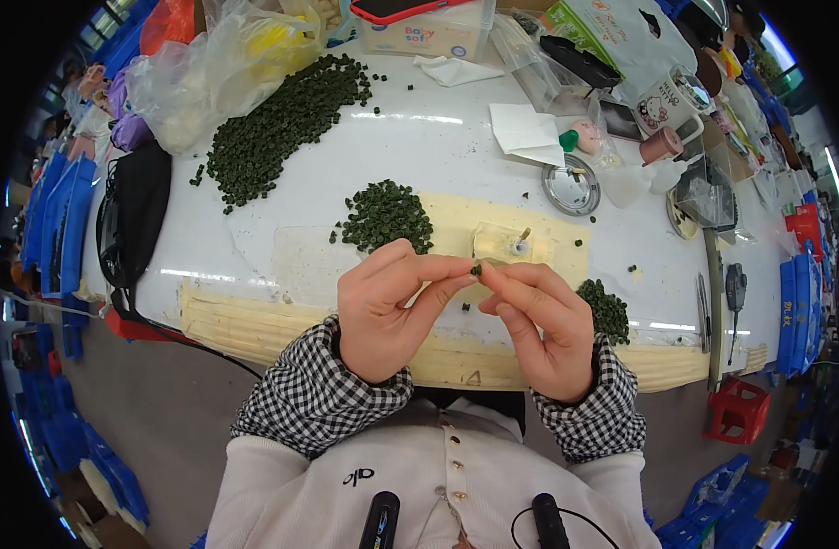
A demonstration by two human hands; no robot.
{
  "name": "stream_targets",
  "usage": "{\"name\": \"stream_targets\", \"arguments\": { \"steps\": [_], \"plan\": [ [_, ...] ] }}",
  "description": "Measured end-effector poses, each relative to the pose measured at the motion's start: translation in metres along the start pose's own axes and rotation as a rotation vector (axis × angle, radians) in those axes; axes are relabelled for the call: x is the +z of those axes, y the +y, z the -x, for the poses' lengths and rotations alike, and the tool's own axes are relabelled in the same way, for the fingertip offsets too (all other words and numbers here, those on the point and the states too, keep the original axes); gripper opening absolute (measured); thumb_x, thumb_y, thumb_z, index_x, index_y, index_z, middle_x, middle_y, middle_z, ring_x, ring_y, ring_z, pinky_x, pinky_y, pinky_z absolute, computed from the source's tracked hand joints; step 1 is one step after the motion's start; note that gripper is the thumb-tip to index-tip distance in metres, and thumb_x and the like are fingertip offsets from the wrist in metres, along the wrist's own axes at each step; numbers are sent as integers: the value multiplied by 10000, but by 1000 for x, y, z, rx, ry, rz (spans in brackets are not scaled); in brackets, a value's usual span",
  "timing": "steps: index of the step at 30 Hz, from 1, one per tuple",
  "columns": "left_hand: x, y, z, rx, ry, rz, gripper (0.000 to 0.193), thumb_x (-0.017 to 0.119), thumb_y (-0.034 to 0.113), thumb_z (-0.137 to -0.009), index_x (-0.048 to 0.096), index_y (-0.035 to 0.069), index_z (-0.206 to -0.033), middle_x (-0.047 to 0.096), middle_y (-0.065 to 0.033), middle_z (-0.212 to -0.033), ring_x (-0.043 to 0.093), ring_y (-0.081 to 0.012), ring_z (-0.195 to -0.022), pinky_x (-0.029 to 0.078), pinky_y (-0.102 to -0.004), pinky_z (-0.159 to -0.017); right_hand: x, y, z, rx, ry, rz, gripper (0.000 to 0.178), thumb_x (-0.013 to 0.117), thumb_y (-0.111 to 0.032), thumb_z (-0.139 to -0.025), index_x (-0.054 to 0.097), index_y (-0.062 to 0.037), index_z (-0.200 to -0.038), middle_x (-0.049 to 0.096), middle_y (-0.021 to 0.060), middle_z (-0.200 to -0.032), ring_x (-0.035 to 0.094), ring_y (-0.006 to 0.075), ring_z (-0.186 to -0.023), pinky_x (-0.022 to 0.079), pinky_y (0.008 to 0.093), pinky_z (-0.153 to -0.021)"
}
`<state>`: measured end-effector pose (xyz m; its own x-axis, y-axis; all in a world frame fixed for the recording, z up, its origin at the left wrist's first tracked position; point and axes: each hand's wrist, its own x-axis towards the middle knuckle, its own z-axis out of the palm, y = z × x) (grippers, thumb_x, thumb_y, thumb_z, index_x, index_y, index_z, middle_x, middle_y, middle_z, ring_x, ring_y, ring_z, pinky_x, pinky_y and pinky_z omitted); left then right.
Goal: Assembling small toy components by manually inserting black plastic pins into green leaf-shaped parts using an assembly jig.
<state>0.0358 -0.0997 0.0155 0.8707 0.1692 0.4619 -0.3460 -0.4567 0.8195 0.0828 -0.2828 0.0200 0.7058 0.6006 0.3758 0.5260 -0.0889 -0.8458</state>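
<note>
Between my two hands, over the near middle of the table, is a tiny dark green part (476, 270). My left hand (383, 311) pinches it from the left with thumb and forefinger. From the right, the fingertips of my right hand (552, 329) close on the same part, hiding much of it. Just beyond my fingers, a pale block with an upright pin (522, 242) stands on a cream sheet (447, 212). A heap of similar green parts (387, 218) lies beyond my left hand, and a smaller heap (608, 311) lies right of my right hand.
A large spread of green parts (273, 137) covers the far left, near plastic bags (227, 78). At the back right are a round metal dish (570, 185), white tissue (525, 131) and a mug (662, 105). A screwdriver (735, 288) lies far right; padding (245, 316) lines the front edge.
</note>
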Motion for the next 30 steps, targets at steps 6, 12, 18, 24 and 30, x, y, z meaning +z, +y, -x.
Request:
{"name": "stream_targets", "arguments": {
  "steps": [6,12,18,24,30],
  "plan": [
    [-1,-1,0,21,-14,-31,238,731,-53,-729,713,45,-945,434,14,-606,348,-70,-532,276,-219,-484,0,1,2,97,-22,-207,345,525,40,-905,578,-9,-1242,593,134,-1091,641,153,-846,522,233,-736],
    [0,0,0,28,-17,-43,234,722,-56,-737,714,42,-950,436,10,-607,357,-73,-533,279,-217,-482,0,3,3,146,-27,-274,347,520,43,-904,576,-7,-1243,596,133,-1087,641,151,-844,522,235,-738],
    [1,-2,0,5,-31,6,222,726,-52,-741,713,29,-947,423,16,-584,355,-72,-534,279,-222,-483,-2,4,3,92,-38,-145,348,560,50,-877,594,-2,-1219,611,129,-1051,634,161,-834,515,242,-728],
    [0,-3,0,-66,-67,47,196,731,-46,-742,715,23,-924,390,33,-552,354,-75,-536,284,-231,-493,-1,5,1,-22,-46,1,362,598,64,-845,597,10,-1203,612,132,-1024,623,197,-828,511,250,-715],
    [-3,-4,0,-58,-102,66,188,717,-8,-766,721,52,-944,431,1,-562,366,-85,-517,277,-236,-465,-1,6,2,-58,-40,22,370,602,74,-839,596,9,-1203,612,132,-1021,626,199,-822,513,252,-717]
  ]
}}
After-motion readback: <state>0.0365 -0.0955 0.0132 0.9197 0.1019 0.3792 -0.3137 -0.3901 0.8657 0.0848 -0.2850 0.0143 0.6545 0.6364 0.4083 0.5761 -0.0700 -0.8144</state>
